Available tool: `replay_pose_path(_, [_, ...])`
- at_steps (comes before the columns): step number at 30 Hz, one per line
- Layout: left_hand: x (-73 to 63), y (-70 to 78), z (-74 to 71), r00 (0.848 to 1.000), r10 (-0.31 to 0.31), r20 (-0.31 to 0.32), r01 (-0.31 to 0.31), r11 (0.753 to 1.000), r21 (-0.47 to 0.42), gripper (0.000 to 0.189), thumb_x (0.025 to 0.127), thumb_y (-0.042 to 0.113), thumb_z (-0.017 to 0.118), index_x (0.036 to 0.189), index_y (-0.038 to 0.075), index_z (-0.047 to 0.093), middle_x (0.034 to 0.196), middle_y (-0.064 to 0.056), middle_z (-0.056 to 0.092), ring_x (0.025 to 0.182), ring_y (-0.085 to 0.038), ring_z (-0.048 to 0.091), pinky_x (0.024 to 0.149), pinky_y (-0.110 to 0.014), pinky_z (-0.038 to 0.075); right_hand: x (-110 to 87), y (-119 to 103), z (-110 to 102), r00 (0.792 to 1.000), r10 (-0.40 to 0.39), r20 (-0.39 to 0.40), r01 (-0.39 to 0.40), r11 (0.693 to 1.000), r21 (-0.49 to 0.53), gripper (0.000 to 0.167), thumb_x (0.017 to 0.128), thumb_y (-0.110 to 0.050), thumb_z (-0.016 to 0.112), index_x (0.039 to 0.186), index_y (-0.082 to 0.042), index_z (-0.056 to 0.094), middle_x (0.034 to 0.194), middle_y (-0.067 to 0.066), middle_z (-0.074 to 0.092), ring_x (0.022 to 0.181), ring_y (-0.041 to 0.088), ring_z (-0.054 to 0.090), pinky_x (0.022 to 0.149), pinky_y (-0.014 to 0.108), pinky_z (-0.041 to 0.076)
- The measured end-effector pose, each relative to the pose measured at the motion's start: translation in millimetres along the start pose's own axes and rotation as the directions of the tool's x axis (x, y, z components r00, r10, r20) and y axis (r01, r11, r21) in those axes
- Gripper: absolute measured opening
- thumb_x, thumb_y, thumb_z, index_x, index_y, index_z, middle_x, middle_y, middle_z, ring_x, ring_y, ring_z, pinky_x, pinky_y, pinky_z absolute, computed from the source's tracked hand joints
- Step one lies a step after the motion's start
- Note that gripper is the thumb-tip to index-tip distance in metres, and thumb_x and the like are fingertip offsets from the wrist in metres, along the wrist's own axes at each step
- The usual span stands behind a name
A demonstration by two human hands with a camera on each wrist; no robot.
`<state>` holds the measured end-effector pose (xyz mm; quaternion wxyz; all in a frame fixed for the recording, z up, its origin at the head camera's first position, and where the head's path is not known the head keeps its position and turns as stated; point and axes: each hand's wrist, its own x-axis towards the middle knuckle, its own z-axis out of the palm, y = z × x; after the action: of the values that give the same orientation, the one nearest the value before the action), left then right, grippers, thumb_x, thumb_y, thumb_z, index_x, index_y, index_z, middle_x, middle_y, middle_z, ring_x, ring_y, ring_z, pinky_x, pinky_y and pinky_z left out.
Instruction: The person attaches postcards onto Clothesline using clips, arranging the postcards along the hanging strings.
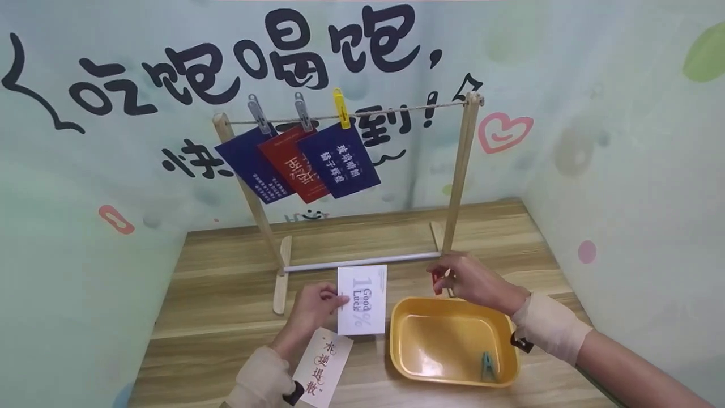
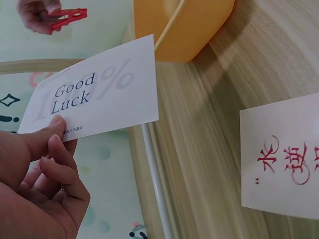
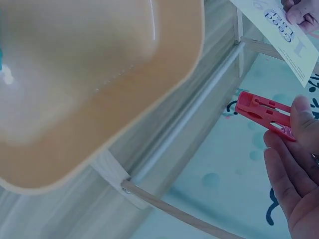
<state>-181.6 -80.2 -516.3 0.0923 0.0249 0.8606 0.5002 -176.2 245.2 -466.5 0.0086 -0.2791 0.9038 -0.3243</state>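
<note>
My left hand (image 1: 317, 306) pinches a white "Good Luck" card (image 1: 371, 303) by its edge, thumb on the printed face; the left wrist view shows the card (image 2: 99, 92) tilted above the table. My right hand (image 1: 467, 277) holds a red clothespin (image 3: 266, 113) between thumb and fingers, above the far side of a yellow tub (image 1: 396, 351). Inside the tub lies a teal clothespin (image 1: 487, 367). A second white card with red characters (image 1: 325, 362) rests on the table beside my left wrist.
A wooden rack (image 1: 461, 175) stands behind, with a string (image 1: 408, 109) across its top. Two grey clothespins and one yellow clothespin (image 1: 341, 109) hold a blue card (image 1: 252, 161), a red card (image 1: 291, 164) and another blue card (image 1: 362, 164). A white bar (image 1: 317, 265) joins its feet.
</note>
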Motion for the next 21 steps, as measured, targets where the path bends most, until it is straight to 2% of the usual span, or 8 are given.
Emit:
replay_pose_path(5, [6.3, 9.7, -2.5, 1.0, 0.016, 0.01, -0.016, 0.999, -0.048, 0.009, 0.088, 0.004, 0.074, 0.092, -0.002, 0.069, 0.083, -0.01, 0.073, 0.076, -0.02, 0.065, 0.065, -0.023, 0.049, 13.8, -11.9, -12.7, 0.998, -0.048, -0.051, 0.047, 0.999, -0.027, 0.02, 0.082, 0.007, 0.075, 0.099, -0.002, 0.071, 0.085, 0.008, 0.071, 0.077, 0.015, 0.069, 0.067, 0.023, 0.059])
replay_pose_path(9, [13.4, 18.1, -5.3, 0.998, 0.064, 0.019, -0.063, 0.996, -0.062, 0.009, 0.088, 0.001, 0.073, 0.091, -0.004, 0.068, 0.079, -0.011, 0.071, 0.07, -0.014, 0.061, 0.061, -0.02, 0.046, 24.4, -22.3, -21.8, 0.995, -0.071, -0.075, 0.067, 0.996, -0.051, 0.021, 0.081, 0.011, 0.074, 0.098, -0.001, 0.07, 0.086, 0.008, 0.071, 0.076, 0.016, 0.07, 0.067, 0.024, 0.06])
replay_pose_path(13, [19.0, 29.7, -8.5, 0.997, 0.08, 0.008, -0.08, 0.995, -0.064, 0.009, 0.087, 0.001, 0.074, 0.09, -0.004, 0.068, 0.082, -0.013, 0.073, 0.072, -0.012, 0.064, 0.064, -0.02, 0.051, 35.4, -31.6, -32.9, 0.988, -0.108, -0.106, 0.097, 0.989, -0.108, 0.022, 0.08, 0.01, 0.076, 0.097, -0.002, 0.07, 0.086, 0.007, 0.073, 0.077, 0.016, 0.07, 0.069, 0.028, 0.061])
replay_pose_path(16, [23.5, 40.8, -10.9, 0.997, 0.076, -0.005, -0.076, 0.996, -0.042, 0.01, 0.086, 0.003, 0.075, 0.092, -0.002, 0.069, 0.086, -0.013, 0.075, 0.076, -0.011, 0.067, 0.07, -0.022, 0.055, 42.9, -37.0, -42.3, 0.979, -0.143, -0.143, 0.125, 0.983, -0.131, 0.02, 0.079, 0.008, 0.078, 0.095, -0.003, 0.07, 0.085, 0.006, 0.074, 0.077, 0.014, 0.07, 0.07, 0.029, 0.061])
replay_pose_path(21, [32.0, 60.8, -17.1, 0.997, 0.075, -0.027, -0.074, 0.997, 0.024, 0.011, 0.087, 0.009, 0.077, 0.093, 0.002, 0.071, 0.09, -0.011, 0.077, 0.078, -0.012, 0.066, 0.069, -0.021, 0.051, 51.9, -46.1, -59.0, 0.97, -0.168, -0.178, 0.147, 0.981, -0.123, 0.02, 0.079, 0.01, 0.077, 0.093, -0.002, 0.07, 0.086, 0.008, 0.073, 0.077, 0.013, 0.07, 0.072, 0.026, 0.061])
